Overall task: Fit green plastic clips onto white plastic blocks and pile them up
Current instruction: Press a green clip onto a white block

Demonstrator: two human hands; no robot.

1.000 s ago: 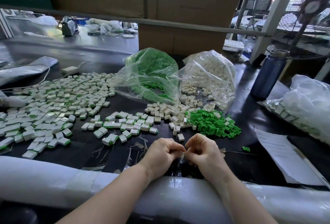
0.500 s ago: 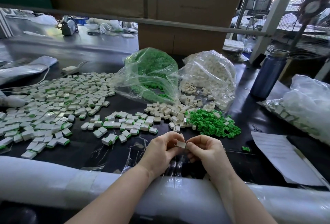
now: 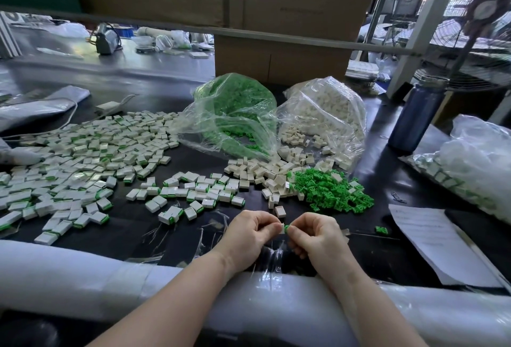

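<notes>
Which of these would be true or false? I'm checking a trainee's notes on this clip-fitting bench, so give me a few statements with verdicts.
1. Both hands meet over a small white block with a green clip. True.
2. The loose green clips lie left of the finished pieces. False: they lie to the right.
3. The blue bottle stands upright at the right. True.
4. The left hand rests flat on the sheet of paper. False: it pinches the block; the paper lies beyond the right hand.

Loose clips (image 3: pixel 330 190) lie right of blocks (image 3: pixel 260 172), bags (image 3: pixel 276 117) behind.
</notes>
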